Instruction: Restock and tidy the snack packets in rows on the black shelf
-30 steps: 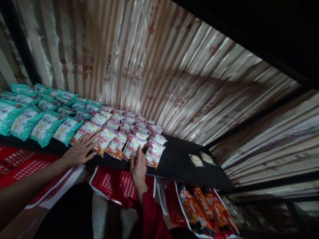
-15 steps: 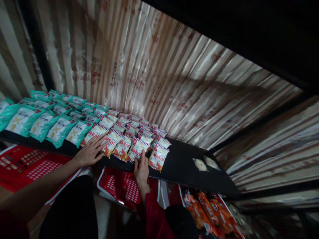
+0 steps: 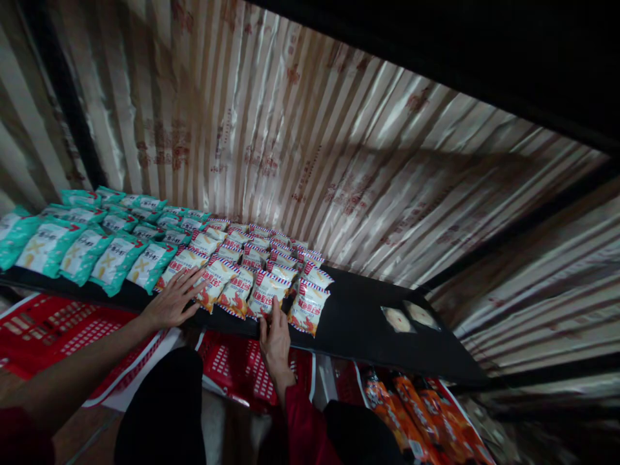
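Note:
Rows of white-and-red snack bags (image 3: pixel 240 286) with striped edges stand on a black shelf (image 3: pixel 358 316). My left hand (image 3: pixel 174 300) lies with its fingers spread against the front bags at the left of these rows. Near the front right, my right hand (image 3: pixel 276 332) has its fingers stretched out, touching the lower part of a front snack bag (image 3: pixel 266 295). A gap separates that bag from the rightmost front bag (image 3: pixel 309 307). Neither hand grips a bag.
Teal-and-white snack bags (image 3: pixel 116 258) fill the shelf's left side. Two small clear packets (image 3: pixel 398 320) with pale round contents lie at the right. Below are red baskets (image 3: pixel 62 329) and orange packages (image 3: pixel 416 413). A striped, foil-like sheet (image 3: pixel 271 129) hangs behind.
The view has shifted slightly, so the right end of the shelf appears farther right. Both hands stay nearly in place against the same bags.

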The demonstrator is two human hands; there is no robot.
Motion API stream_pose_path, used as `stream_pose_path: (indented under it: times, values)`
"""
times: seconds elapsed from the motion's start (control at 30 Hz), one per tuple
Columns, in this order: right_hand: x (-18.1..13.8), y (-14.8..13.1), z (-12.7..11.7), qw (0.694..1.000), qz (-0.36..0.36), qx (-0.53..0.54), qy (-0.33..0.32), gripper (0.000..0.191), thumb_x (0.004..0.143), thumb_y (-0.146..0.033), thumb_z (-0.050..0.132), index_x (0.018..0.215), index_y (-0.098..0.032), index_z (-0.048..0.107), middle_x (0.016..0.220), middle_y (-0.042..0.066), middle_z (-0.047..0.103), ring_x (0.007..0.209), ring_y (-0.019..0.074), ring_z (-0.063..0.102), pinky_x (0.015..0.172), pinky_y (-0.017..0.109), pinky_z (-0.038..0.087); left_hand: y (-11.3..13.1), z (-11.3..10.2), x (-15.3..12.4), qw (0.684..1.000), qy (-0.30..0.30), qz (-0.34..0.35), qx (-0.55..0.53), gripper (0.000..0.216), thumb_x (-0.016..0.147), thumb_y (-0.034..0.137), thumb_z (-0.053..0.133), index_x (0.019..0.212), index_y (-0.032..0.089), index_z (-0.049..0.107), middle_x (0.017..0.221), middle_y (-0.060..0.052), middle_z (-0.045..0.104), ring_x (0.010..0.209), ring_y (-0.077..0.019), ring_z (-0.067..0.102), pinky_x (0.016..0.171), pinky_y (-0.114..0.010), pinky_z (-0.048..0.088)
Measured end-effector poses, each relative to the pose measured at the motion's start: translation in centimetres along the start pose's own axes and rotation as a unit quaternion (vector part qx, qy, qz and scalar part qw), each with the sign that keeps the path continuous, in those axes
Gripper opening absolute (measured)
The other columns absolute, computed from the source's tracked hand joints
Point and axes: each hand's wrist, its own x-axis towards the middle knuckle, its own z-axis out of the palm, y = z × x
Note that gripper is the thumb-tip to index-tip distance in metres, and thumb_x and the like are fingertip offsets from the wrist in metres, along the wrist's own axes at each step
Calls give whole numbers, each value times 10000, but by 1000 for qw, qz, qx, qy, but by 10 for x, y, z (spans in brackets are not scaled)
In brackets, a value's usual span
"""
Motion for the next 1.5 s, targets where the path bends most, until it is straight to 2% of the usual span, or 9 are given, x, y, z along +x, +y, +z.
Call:
stream_pose_path:
  times: [0.47, 0.73, 0.87, 1.0, 1.17, 1.27, 1.37, 1.43, 1.5]
  values:
    - [0, 0, -1, 1000, -26, -12, 3, 566, 936, -319, 397, 1476, -208, 269, 1043, 119, 614, 918, 233, 588, 833, 414, 514, 2, -4, 1, 1000, -6, -8, -9, 583, 890, 336, 466, 1445, 213, 342, 1540, -117, 250, 1415, -293, 227, 1120, -494, 261]
    - [-4, 5, -8, 998, -55, 17, 25, 555, 939, -276, 384, 1477, -244, 250, 1343, 148, 459, 1217, 264, 495, 949, 460, 489, 2, -5, 1, 1000, 5, -8, 7, 569, 892, 329, 479, 1442, 265, 345, 1543, -79, 259, 1417, -291, 218, 1116, -495, 265]
    - [-4, 7, -14, 998, -63, 7, 21, 553, 938, -286, 396, 1470, -223, 261, 1410, 172, 371, 1289, 294, 426, 981, 509, 460, 1, -5, 2, 1000, -3, -10, 1, 564, 895, 313, 474, 1441, 259, 348, 1553, -87, 220, 1424, -297, 198, 1127, -505, 235]
    - [-3, -4, -20, 995, -87, -29, 39, 541, 943, -301, 403, 1461, -210, 275, 1432, 197, 339, 1331, 336, 351, 987, 579, 413, -1, -4, 2, 1000, -8, -15, -13, 576, 890, 307, 476, 1446, 261, 334, 1562, -84, 181, 1430, -299, 172, 1133, -518, 216]
    - [3, -22, -36, 991, -116, -30, 52, 518, 952, -269, 388, 1456, -240, 276, 1443, 183, 329, 1339, 328, 340, 978, 583, 416, 0, -9, 3, 1000, 5, 12, -12, 523, 899, 234, 453, 1417, 217, 389, 1526, -95, 292, 1429, -278, 186, 1142, -501, 225]
    - [16, -29, -47, 988, -145, -13, 52, 524, 948, -256, 397, 1457, -240, 271, 1442, 173, 334, 1346, 308, 338, 996, 562, 421, 10, -18, 14, 999, 26, 21, -24, 449, 909, 172, 415, 1355, 182, 467, 1476, -102, 391, 1414, -262, 242, 1135, -498, 272]
    - [38, -41, -55, 987, -153, -4, 56, 514, 945, -270, 400, 1447, -217, 302, 1432, 173, 358, 1338, 305, 359, 1010, 566, 417, 32, -26, 39, 996, 35, 36, -67, 421, 907, 127, 387, 1303, 178, 520, 1380, -95, 518, 1360, -235, 363, 1101, -459, 363]
    - [56, -54, -58, 986, -160, 7, 35, 495, 942, -257, 388, 1432, -213, 339, 1423, 161, 382, 1331, 284, 379, 1027, 549, 417, 50, -26, 61, 995, 49, 11, -84, 431, 908, 126, 369, 1304, 193, 525, 1310, -83, 582, 1308, -216, 439, 1072, -435, 411]
    - [77, -67, -57, 982, -186, 16, 1, 467, 924, -215, 390, 1391, -214, 412, 1417, 142, 404, 1329, 261, 390, 1042, 517, 422, 68, -22, 84, 991, 85, -64, -85, 433, 904, 131, 360, 1291, 200, 542, 1311, -92, 578, 1305, -229, 443, 1056, -458, 427]
